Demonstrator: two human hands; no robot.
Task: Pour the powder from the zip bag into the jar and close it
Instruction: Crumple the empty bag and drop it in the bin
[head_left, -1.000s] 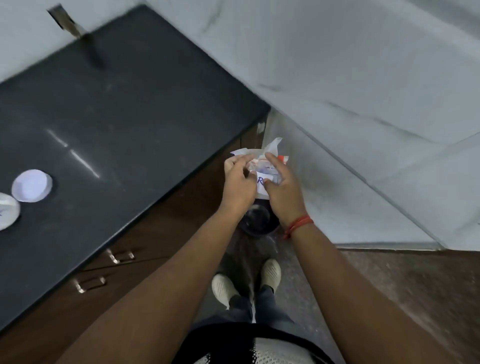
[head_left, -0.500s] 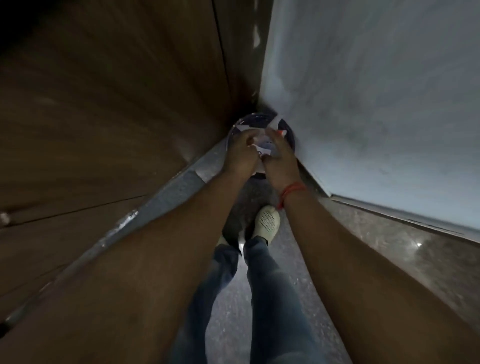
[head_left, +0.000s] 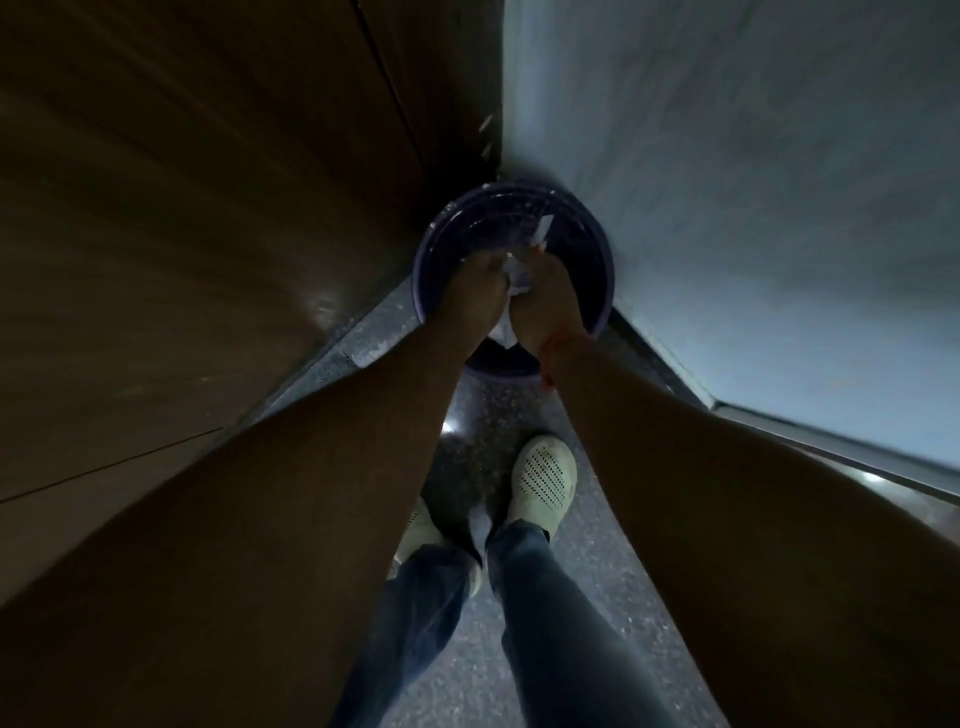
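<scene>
Both my hands reach down together over a dark purple bin that stands on the floor in the corner. My left hand and my right hand squeeze a crumpled white zip bag between them, just above the bin's opening. A strip of the bag sticks up past my fingers, and a fold hangs below my palms. The jar is not in view.
A brown wooden cabinet front rises on the left and a pale marble wall on the right, meeting behind the bin. Below lie the speckled floor and my feet in pale shoes.
I have bent down from the counter to the floor corner. My hands have carried the crumpled bag down over the bin's opening. The counter and its white lids have left the view.
</scene>
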